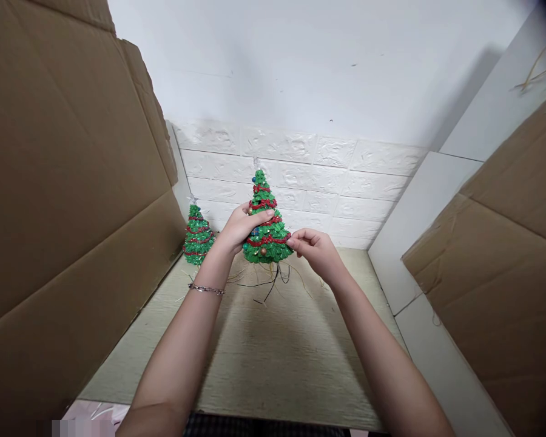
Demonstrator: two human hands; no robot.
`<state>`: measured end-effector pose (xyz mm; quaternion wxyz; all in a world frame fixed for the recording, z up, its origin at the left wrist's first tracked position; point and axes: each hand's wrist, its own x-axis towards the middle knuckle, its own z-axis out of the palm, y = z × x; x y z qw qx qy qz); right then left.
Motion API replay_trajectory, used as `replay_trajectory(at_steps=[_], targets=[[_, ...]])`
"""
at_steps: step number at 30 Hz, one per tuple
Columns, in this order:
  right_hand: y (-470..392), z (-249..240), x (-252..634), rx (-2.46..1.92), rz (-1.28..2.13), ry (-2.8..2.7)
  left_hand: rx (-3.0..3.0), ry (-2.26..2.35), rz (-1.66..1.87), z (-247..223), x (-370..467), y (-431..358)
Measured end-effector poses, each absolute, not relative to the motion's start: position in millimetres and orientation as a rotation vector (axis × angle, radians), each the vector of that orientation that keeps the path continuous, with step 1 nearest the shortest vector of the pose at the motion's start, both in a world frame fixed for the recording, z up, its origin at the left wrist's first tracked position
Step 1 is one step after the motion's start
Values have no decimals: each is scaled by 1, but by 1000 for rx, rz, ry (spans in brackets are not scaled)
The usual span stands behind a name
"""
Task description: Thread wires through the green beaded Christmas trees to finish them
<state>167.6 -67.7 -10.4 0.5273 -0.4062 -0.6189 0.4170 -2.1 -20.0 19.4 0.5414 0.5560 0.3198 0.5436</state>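
A small green Christmas tree (269, 230) with red garlands, coloured balls and a clear star top is held upright above the table. My left hand (243, 227) grips its left side, the thumb lying across the front. At the lower right edge of the tree, the fingertips of my right hand (316, 252) are pinched together; whatever is between them is too small to make out. Thin black and yellowish wires (275, 282) hang beneath the tree's base. A second, similar tree (198, 237) stands behind my left wrist, partly hidden by it.
Large cardboard sheets rise on the left (73, 152) and on the right (505, 243). A white brick-patterned wall (337, 182) closes off the back of the pale wooden table (282, 352). Loose wire strands (539, 73) stick out at the upper right.
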Motion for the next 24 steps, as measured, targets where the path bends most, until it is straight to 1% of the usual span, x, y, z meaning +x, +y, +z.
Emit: replay_trajectory(at_steps=[5,8,12,14,18,24], targets=[[-66,-14,166,-1014,941,-1542,1315,761,1334,19,-3,-18],[-65,-13,171,-987,1014,-1575,1298,746,1366,20,-3,-17],[-60,-14,181,-928,1155,-1576,1139,720,1534,21,-4,-16],[-56,-17,184,-941,1165,-1561,1054,706,1573,22,-4,-16],[-49,-26,181,-1006,1038,-1575,1068,666,1497,22,-2,-17],[-50,-27,181,-1150,672,-1696,1177,648,1495,21,-1,-19]])
